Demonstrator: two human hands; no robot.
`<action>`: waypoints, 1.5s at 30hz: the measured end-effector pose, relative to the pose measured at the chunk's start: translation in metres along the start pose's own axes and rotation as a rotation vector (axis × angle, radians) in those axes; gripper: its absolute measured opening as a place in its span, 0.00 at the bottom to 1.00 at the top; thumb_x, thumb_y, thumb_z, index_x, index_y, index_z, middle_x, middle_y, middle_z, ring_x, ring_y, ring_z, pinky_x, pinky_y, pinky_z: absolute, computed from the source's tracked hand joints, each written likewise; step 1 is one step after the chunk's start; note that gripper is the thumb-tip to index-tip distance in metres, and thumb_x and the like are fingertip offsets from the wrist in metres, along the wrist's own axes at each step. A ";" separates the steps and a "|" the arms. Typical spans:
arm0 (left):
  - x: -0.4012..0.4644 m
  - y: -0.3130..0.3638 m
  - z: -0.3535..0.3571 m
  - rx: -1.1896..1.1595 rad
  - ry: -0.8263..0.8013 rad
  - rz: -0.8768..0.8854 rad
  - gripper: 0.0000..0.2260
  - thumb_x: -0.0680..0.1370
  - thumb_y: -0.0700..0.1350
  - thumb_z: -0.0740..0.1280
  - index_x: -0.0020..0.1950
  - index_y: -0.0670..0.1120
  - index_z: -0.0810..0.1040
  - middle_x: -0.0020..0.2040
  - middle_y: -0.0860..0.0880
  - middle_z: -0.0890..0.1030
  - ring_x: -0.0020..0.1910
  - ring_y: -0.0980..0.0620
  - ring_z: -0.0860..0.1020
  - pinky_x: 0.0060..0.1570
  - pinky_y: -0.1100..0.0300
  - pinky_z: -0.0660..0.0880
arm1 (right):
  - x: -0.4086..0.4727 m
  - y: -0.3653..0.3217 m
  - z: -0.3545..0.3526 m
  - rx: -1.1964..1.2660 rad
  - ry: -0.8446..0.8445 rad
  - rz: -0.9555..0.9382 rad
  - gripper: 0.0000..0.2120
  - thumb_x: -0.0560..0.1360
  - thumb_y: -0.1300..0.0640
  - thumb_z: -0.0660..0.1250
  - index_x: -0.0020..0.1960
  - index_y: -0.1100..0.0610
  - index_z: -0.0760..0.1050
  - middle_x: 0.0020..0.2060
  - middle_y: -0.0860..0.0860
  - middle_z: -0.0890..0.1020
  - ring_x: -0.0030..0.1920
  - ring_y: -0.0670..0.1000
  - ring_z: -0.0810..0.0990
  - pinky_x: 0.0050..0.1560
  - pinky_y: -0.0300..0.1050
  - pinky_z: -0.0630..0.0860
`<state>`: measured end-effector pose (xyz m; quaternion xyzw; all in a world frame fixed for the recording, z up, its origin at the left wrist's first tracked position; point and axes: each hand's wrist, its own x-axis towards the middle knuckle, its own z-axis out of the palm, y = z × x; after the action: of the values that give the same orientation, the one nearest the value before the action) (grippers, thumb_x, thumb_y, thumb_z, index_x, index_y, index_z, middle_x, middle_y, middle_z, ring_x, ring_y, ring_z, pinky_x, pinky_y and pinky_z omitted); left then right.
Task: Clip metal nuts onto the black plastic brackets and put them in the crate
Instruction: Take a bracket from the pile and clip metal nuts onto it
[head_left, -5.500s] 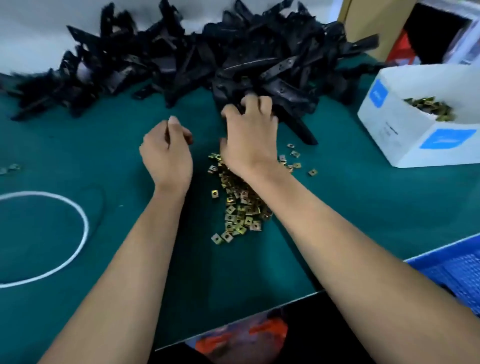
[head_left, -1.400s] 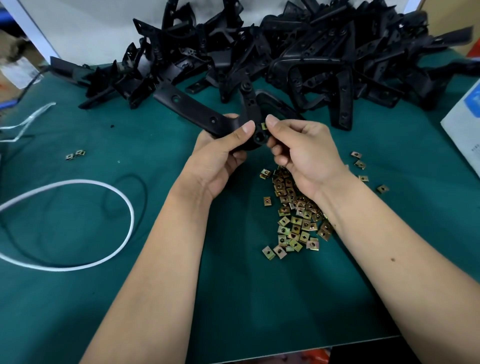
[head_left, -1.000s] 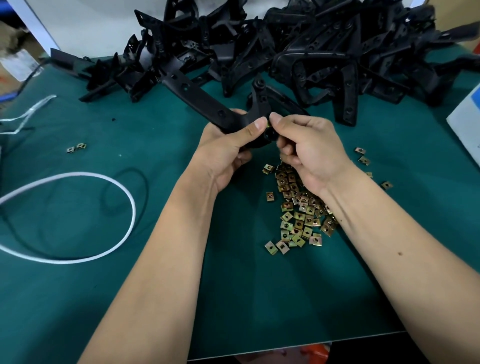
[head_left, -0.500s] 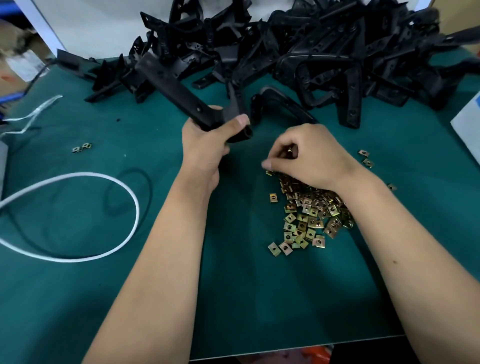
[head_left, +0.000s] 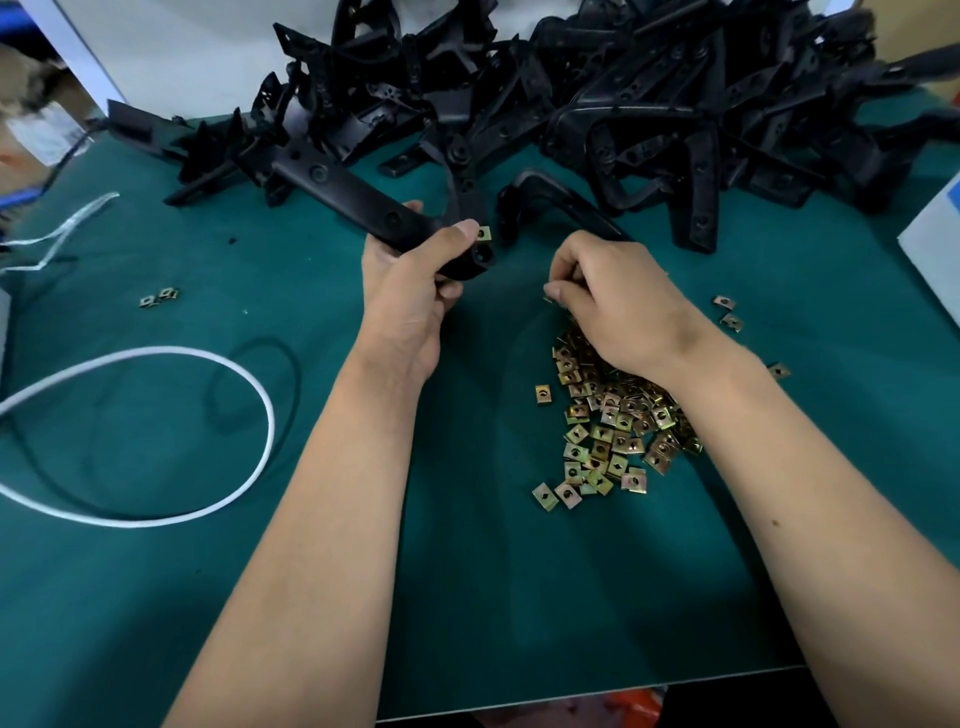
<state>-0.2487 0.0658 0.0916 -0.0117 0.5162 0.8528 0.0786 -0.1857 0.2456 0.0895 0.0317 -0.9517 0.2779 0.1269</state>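
Left hand (head_left: 410, 291) grips a black plastic bracket (head_left: 363, 202) above the green table (head_left: 467, 597), one brass clip nut (head_left: 484, 234) seated at its end, while the right hand (head_left: 613, 301), fingers curled, picks from the loose nut pile (head_left: 608, 431). Most brackets wait in the heap (head_left: 623, 93) behind; no crate is in view.

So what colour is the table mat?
Dark teal green table mat, clearest in the head view.
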 end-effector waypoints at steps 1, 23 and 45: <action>0.000 0.000 0.000 0.000 0.000 0.000 0.29 0.67 0.39 0.77 0.64 0.46 0.69 0.46 0.48 0.78 0.40 0.52 0.79 0.29 0.62 0.66 | 0.000 0.000 0.000 0.043 0.026 0.006 0.05 0.82 0.57 0.68 0.52 0.58 0.78 0.40 0.44 0.79 0.41 0.44 0.77 0.43 0.39 0.73; -0.004 -0.023 0.011 0.301 -0.198 0.201 0.41 0.65 0.37 0.79 0.71 0.42 0.60 0.64 0.30 0.76 0.64 0.33 0.78 0.65 0.38 0.76 | 0.000 -0.021 0.005 1.155 0.146 0.423 0.04 0.79 0.66 0.70 0.47 0.63 0.83 0.32 0.50 0.82 0.31 0.45 0.75 0.32 0.36 0.73; 0.008 -0.008 -0.015 0.499 -0.102 0.268 0.30 0.66 0.41 0.83 0.62 0.50 0.72 0.54 0.45 0.82 0.48 0.51 0.83 0.40 0.62 0.78 | 0.001 -0.001 -0.007 0.883 0.110 0.421 0.05 0.80 0.64 0.70 0.52 0.65 0.83 0.36 0.54 0.83 0.31 0.44 0.75 0.33 0.35 0.74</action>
<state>-0.2564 0.0566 0.0767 0.1193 0.7023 0.7017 -0.0087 -0.1848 0.2489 0.0958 -0.1253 -0.7205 0.6758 0.0923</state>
